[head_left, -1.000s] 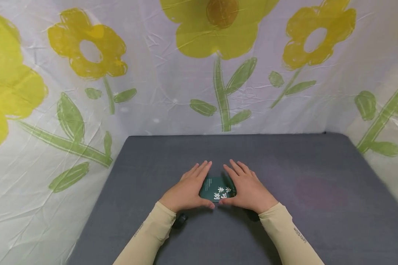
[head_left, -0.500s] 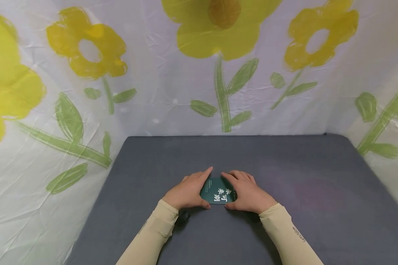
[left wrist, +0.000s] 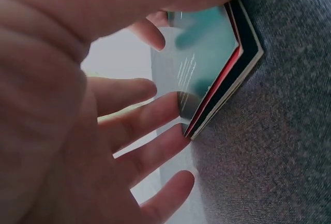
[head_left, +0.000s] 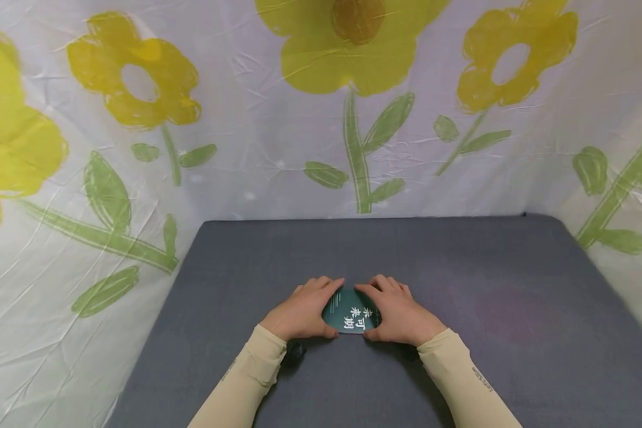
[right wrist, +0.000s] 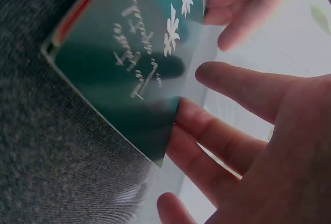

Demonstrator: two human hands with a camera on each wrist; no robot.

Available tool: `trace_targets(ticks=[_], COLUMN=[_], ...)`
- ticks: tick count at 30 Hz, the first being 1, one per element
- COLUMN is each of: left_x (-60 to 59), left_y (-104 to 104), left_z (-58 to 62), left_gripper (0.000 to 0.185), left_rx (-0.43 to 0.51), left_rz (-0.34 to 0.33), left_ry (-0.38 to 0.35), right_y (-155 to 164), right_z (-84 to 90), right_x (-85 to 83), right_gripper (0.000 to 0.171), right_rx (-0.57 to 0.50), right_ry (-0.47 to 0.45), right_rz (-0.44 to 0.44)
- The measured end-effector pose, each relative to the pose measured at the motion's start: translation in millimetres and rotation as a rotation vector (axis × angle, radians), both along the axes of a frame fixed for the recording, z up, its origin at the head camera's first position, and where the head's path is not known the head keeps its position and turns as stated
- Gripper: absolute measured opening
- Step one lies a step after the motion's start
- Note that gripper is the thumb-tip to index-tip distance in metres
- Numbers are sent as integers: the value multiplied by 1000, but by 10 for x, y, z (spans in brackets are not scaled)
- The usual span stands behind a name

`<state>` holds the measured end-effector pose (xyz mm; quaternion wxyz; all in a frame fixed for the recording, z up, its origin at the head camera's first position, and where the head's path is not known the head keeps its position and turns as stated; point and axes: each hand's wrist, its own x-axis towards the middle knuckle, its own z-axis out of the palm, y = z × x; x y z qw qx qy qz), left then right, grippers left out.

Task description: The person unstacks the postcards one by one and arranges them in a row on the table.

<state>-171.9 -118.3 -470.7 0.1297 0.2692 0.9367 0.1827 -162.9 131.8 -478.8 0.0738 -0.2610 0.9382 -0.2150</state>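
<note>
A glossy dark green booklet [head_left: 353, 310] with white characters lies between my hands over the grey table. In the left wrist view, red, dark and pale layers show along the side of the booklet [left wrist: 220, 53]. My left hand [head_left: 304, 309] holds its left end, thumb at the near edge and fingertips at the far edge. At the right end my right hand [head_left: 403, 312] holds it the same way. Two fingertips touch the edge of the booklet [right wrist: 124, 94] in the right wrist view, while the index finger stands off it.
The grey table [head_left: 460, 255] reaches back to a pale cloth [head_left: 257, 148] printed with yellow flowers. A small black object [head_left: 294, 352] sits under the left wrist. Cream sleeves [head_left: 241, 374] cover both forearms.
My fingers have drawn in from nearly straight to bent around the booklet's ends. The booklet's near edge sits slightly closer to me than before.
</note>
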Motion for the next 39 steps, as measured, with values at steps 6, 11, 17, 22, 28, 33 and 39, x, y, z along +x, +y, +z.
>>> trace_targets(ticks=[6,11,17,22,28,33,39], left_x=[26,41,60,81,74,64,56], left_y=[8,3,12,26,-7,-37,-39], left_z=[13,22,38,42,56,65,84], left_gripper=[102,101,99,99,101,102,100], left_rx=[-27,-25,-43,-59,-42,-27,-16], left_rz=[-13,-13,-10,-18,-15,-11,1], left_ry=[-2,-12,-28,-42,-49,-48,-56], right_y=[-29,-47,-63,-68,-72,-56,-24], right_z=[32,53,73,77,84,112,141], right_x=[20,33,52,77,71,62,69], right_gripper=[91,91,90,90,89,88,88], right_rx=[20,27,31,34,16,1,-24], right_ry=[-18,-18,-19,-34,-49,-47,-68], right_rz=[-7,-7,-3,-5,2,11,-6])
